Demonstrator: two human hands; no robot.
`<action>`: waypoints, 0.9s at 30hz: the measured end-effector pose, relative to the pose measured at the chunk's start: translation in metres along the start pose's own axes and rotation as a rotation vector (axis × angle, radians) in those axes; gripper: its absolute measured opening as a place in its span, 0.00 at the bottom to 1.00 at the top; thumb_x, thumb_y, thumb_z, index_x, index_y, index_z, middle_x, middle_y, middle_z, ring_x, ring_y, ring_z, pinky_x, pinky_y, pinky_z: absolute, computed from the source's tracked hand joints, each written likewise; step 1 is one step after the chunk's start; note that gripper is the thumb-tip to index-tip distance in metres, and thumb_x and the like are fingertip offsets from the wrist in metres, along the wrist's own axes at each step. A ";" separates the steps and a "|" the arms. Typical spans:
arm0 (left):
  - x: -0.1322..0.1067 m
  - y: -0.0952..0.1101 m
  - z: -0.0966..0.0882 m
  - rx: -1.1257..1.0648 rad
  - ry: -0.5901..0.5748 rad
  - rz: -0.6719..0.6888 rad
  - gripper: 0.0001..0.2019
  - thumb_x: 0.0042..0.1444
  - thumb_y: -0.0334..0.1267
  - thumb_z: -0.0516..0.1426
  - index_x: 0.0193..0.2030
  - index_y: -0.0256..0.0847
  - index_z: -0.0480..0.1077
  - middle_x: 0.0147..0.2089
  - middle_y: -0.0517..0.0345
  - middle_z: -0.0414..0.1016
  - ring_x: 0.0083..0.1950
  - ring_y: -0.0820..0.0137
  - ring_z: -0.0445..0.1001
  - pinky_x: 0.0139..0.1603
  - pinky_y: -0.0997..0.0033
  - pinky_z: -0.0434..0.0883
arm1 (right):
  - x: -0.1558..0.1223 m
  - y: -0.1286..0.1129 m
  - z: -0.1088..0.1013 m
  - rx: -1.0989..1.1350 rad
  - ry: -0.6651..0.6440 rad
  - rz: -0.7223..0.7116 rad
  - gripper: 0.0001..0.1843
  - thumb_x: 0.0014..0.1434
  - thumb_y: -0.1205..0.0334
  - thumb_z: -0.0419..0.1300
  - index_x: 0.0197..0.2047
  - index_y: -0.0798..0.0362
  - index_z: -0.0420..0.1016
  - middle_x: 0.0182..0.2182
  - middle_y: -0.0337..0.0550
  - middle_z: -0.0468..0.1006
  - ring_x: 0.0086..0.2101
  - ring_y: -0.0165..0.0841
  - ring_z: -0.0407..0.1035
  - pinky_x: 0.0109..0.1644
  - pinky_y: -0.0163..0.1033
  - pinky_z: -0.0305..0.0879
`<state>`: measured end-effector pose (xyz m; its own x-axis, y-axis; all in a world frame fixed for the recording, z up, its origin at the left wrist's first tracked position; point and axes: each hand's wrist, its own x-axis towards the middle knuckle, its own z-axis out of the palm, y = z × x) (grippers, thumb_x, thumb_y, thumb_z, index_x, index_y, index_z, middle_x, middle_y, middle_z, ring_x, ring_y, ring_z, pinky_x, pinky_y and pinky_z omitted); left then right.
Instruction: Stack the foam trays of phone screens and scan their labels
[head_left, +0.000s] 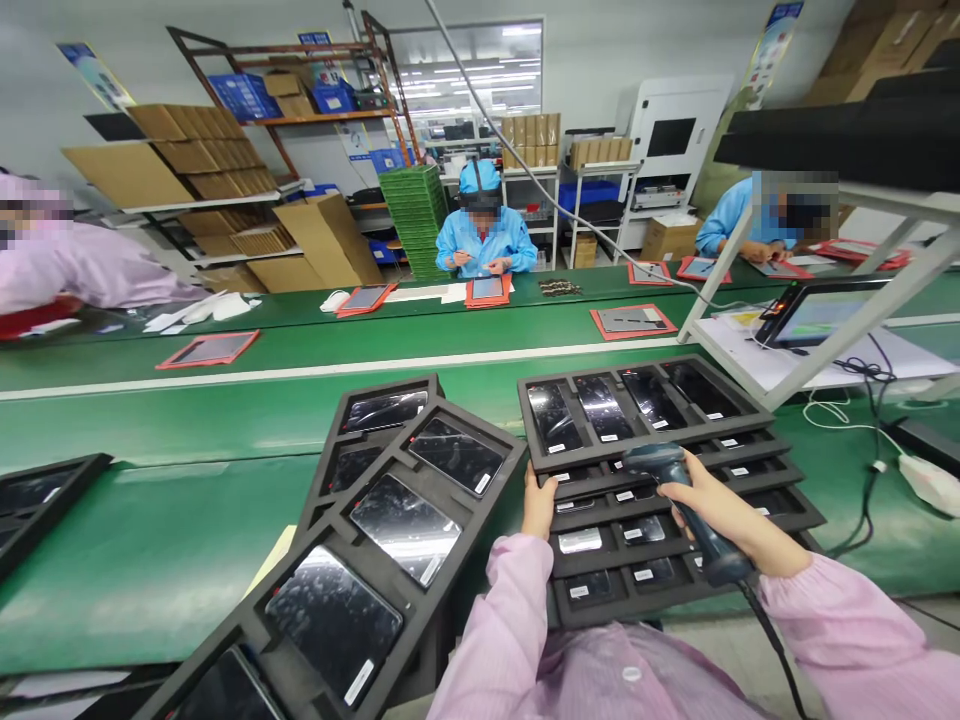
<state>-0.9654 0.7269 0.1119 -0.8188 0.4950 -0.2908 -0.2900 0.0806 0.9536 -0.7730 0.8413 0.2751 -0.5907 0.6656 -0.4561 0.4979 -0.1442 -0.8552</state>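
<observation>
My right hand is wrapped round the handle of a dark barcode scanner, its head pointing left over the front of the tray stack. My left hand grips the left edge of a black foam tray in that stack; some fingertips are hidden. In the top tray, phone screens lie side by side, each with a small white label. Lower trays stick out toward me in steps, showing labelled screens. Left of my left hand, another foam tray with several screens lies slantwise over a further tray.
A green conveyor belt runs across beyond the bench, carrying red-edged mats with panels. A monitor stands right beneath a white-framed shelf, cables nearby. Another tray is at far left. Co-workers sit across and at the sides.
</observation>
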 end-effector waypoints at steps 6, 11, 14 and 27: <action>-0.002 0.002 -0.003 0.004 0.005 -0.009 0.25 0.47 0.33 0.59 0.55 0.40 0.66 0.49 0.50 0.74 0.52 0.62 0.71 0.55 0.63 0.66 | -0.004 0.001 -0.006 -0.002 -0.026 -0.022 0.41 0.51 0.58 0.57 0.65 0.49 0.42 0.20 0.32 0.65 0.19 0.32 0.63 0.20 0.33 0.61; -0.008 0.013 -0.001 -0.018 0.017 -0.023 0.23 0.47 0.30 0.56 0.53 0.39 0.67 0.45 0.52 0.75 0.47 0.64 0.73 0.51 0.66 0.68 | -0.006 -0.003 -0.037 -0.004 -0.006 -0.050 0.35 0.49 0.58 0.59 0.59 0.49 0.51 0.28 0.37 0.70 0.20 0.30 0.64 0.18 0.33 0.61; -0.011 0.021 0.001 -0.023 0.041 -0.059 0.23 0.46 0.29 0.55 0.52 0.39 0.68 0.45 0.52 0.75 0.47 0.64 0.73 0.50 0.67 0.68 | -0.003 0.002 -0.064 -0.024 0.049 -0.037 0.33 0.48 0.58 0.59 0.57 0.49 0.53 0.29 0.38 0.71 0.20 0.30 0.64 0.18 0.32 0.61; -0.015 0.031 0.001 -0.046 0.133 -0.136 0.21 0.43 0.31 0.56 0.47 0.38 0.70 0.34 0.56 0.76 0.37 0.65 0.75 0.40 0.69 0.70 | 0.006 0.012 -0.100 -0.008 0.062 -0.044 0.35 0.47 0.59 0.57 0.58 0.49 0.50 0.31 0.40 0.72 0.19 0.29 0.63 0.18 0.32 0.60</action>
<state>-0.9616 0.7226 0.1463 -0.8278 0.3637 -0.4271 -0.4220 0.0979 0.9013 -0.7072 0.9168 0.2865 -0.5717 0.7153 -0.4019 0.4778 -0.1079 -0.8718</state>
